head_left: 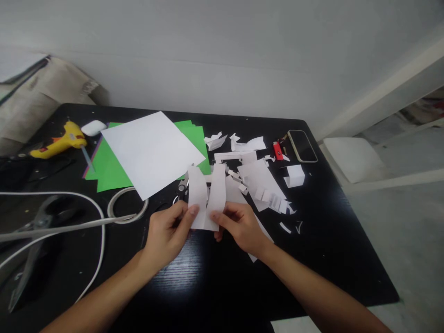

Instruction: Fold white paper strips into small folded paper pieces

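Observation:
A piece of white paper [198, 192], split down the middle into two strips joined at the near end, is held up over the black table. My left hand [169, 231] pinches its left half, thumb on the front and fingers behind. On the right half, my right hand [241, 225] grips the paper in the same way near the split. The far ends of both strips curl away from me. Behind them lie cut white paper scraps [255, 178], several small folded pieces and part of a dark-handled tool [181, 187], mostly hidden by the paper.
A white sheet [154, 152] lies on green paper [114, 173]. Left are a yellow glue gun [65, 141], a white mouse [93, 128], a tape roll [127, 206], a white cable [102, 249] and large scissors [33, 252]. Right are a red lighter [277, 151] and a phone [302, 146].

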